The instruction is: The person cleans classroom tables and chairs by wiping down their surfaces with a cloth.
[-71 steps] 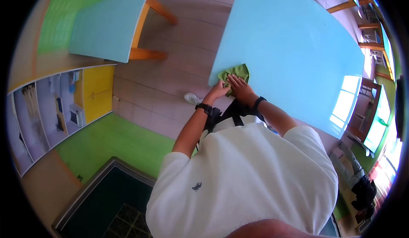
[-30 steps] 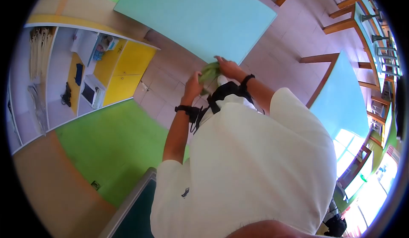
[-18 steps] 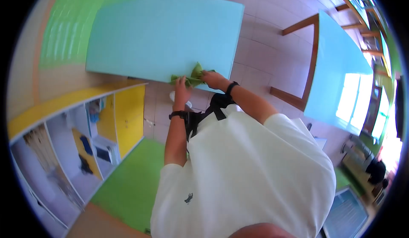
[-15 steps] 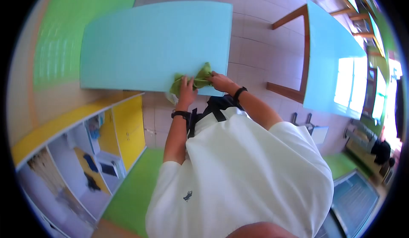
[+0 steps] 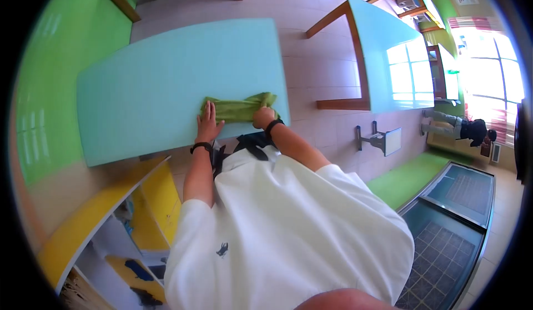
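Note:
A green cloth (image 5: 236,111) lies spread along the near right part of the pale blue tabletop (image 5: 166,77). My left hand (image 5: 209,125) rests flat with its fingers stretched out over the cloth's left end. At the other end, my right hand (image 5: 265,118) is closed on the cloth, and a bunched fold sticks up just beyond its knuckles. Both wrists wear dark bands.
A second blue-topped table (image 5: 383,60) with wooden legs stands to the right, near a small stool (image 5: 388,142). Yellow cabinets with open shelves (image 5: 150,210) are at lower left. A person (image 5: 466,130) is at far right.
The cloth has gone from crumpled to stretched out lengthwise. My hands have moved apart, the left one now flat on it. The camera view has turned, showing more of the room on the right.

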{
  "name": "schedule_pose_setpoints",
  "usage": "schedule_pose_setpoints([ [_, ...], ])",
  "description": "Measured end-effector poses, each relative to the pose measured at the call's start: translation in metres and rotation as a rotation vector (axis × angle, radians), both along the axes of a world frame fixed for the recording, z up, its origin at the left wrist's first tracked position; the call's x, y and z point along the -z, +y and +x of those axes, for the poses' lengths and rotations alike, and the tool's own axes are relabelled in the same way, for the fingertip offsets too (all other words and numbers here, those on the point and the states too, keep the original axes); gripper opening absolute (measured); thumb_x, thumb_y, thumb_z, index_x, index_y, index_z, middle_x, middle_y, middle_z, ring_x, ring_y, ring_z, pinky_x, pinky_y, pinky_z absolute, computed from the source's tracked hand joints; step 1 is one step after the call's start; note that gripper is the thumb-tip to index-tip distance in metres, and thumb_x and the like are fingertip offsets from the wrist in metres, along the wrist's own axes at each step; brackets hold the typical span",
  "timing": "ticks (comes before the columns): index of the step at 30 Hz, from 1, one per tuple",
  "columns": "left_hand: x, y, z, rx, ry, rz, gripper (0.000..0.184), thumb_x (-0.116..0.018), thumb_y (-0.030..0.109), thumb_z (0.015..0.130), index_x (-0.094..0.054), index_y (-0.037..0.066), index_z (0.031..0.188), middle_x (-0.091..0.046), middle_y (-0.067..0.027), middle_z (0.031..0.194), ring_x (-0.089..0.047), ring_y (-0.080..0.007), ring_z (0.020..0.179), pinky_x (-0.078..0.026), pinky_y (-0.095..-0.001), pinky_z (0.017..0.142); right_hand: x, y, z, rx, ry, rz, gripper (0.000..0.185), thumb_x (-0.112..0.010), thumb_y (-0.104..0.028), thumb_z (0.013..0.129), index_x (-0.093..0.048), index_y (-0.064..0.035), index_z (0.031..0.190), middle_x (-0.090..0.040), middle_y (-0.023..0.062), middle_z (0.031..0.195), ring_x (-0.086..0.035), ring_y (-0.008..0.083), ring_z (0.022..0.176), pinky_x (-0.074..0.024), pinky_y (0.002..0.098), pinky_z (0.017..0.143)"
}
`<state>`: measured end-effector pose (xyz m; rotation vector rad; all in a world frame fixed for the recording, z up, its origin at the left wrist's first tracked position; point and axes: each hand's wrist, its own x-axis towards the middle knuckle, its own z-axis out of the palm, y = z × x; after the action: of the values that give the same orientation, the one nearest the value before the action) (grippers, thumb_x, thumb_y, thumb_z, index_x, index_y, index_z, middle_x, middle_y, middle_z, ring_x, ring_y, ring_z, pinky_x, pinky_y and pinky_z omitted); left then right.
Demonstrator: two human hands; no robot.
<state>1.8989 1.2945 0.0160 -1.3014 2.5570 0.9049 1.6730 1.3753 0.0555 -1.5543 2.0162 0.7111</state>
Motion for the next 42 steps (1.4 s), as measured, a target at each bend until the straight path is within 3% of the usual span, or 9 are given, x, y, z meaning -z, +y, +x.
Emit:
schedule_pose_setpoints([
  [4,0.013,-0.041,0.065,-0.076,-0.148,-0.057,0.086,-0.051,0.049,0.090,-0.003,0.011,0.151,0.004,-0.0057,0.158,-0.004,-0.0245,0.145,-0.013,-0.0572,0.112,0.008,-0.035,0.085,-0.362,-0.088,-0.243,0.024,-0.056,-0.021,0.083,-0.070,-0.0094,0.099,-0.064,0.0109,0.100,-0.061,0.0268,0.093,-0.0475,0.0415,0.076],
  [8,0.011,-0.065,0.139,-0.337,-0.238,-0.012,0.085,-0.050,0.048,0.090,-0.004,0.009,0.150,0.006,-0.0092,0.158,-0.001,-0.0249,0.145,-0.012,-0.0545,0.113,-0.006,-0.054,0.144,-0.589,-0.485,-0.521,0.037,-0.057,-0.021,0.081,-0.060,-0.0154,0.118,-0.061,0.0050,0.109,-0.057,0.0222,0.104,-0.0438,0.0417,0.087],
  [9,0.007,-0.068,0.156,-0.455,-0.326,-0.005,0.085,-0.050,0.047,0.090,-0.004,0.009,0.150,0.006,-0.0096,0.158,-0.001,-0.0252,0.145,-0.010,-0.0533,0.114,-0.010,-0.060,0.143,-0.691,-0.453,-0.403,0.044,-0.056,-0.021,0.082,-0.054,-0.0152,0.125,-0.058,0.0040,0.116,-0.051,0.0215,0.116,-0.0404,0.0430,0.095],
  [16,-0.001,-0.069,0.215,-0.455,-0.281,0.062,0.090,-0.050,0.054,0.089,-0.005,0.005,0.150,0.009,-0.0212,0.155,0.005,-0.0313,0.145,-0.002,-0.0523,0.114,0.012,-0.050,0.070,-0.226,-0.234,-0.464,0.056,-0.054,-0.022,0.084,-0.042,-0.0150,0.138,-0.035,0.0075,0.147,-0.032,0.0271,0.136,-0.0289,0.0489,0.108],
  [24,-0.009,-0.070,0.064,-0.553,-0.154,0.129,0.103,-0.054,0.065,0.081,-0.008,0.003,0.149,0.009,-0.0336,0.150,0.009,-0.0445,0.141,-0.004,-0.0558,0.112,0.011,-0.050,-0.037,-0.472,-0.350,-0.479,0.057,-0.049,-0.039,0.092,-0.032,-0.0245,0.145,-0.022,0.0025,0.154,-0.024,0.0186,0.140,-0.0201,0.0509,0.113],
  [26,0.002,-0.054,0.015,-0.542,-0.108,0.120,0.102,-0.055,0.064,0.081,-0.009,0.003,0.149,0.007,-0.0343,0.149,0.007,-0.0452,0.141,-0.006,-0.0561,0.112,0.021,-0.059,-0.051,-0.326,-0.332,-0.576,0.054,-0.047,-0.040,0.093,-0.035,-0.0215,0.143,-0.022,0.0027,0.154,-0.024,0.0182,0.141,-0.0192,0.0512,0.113],
  [28,0.036,-0.049,-0.020,-0.230,-0.008,-0.298,0.098,-0.060,0.054,0.081,-0.011,0.003,0.149,0.001,-0.0347,0.150,0.001,-0.0462,0.141,-0.008,-0.0574,0.111,0.032,-0.068,-0.054,0.049,-0.306,-0.708,0.053,-0.044,-0.040,0.094,-0.037,-0.0180,0.142,-0.023,0.0036,0.154,-0.025,0.0196,0.140,-0.0177,0.0518,0.113],
  [33,0.023,-0.064,-0.138,-0.124,0.007,-0.316,0.088,-0.061,0.033,0.082,-0.011,0.011,0.151,-0.001,-0.0277,0.153,-0.003,-0.0432,0.142,-0.010,-0.0585,0.110,0.024,-0.068,-0.059,0.034,-0.289,-0.802,0.050,-0.049,-0.035,0.087,-0.046,-0.0139,0.132,-0.039,0.0055,0.144,-0.028,0.0192,0.139,-0.0163,0.0574,0.111],
  [42,0.025,-0.208,-0.143,-0.106,0.066,-0.159,0.080,-0.049,0.009,0.077,-0.018,0.019,0.150,-0.001,-0.0253,0.154,-0.003,-0.0418,0.143,-0.009,-0.0534,0.113,0.025,-0.066,-0.053,0.085,-0.252,-0.727,0.052,-0.046,-0.038,0.090,-0.042,-0.0177,0.138,-0.032,0.0030,0.149,-0.028,0.0167,0.138,-0.0150,0.0517,0.114],
])
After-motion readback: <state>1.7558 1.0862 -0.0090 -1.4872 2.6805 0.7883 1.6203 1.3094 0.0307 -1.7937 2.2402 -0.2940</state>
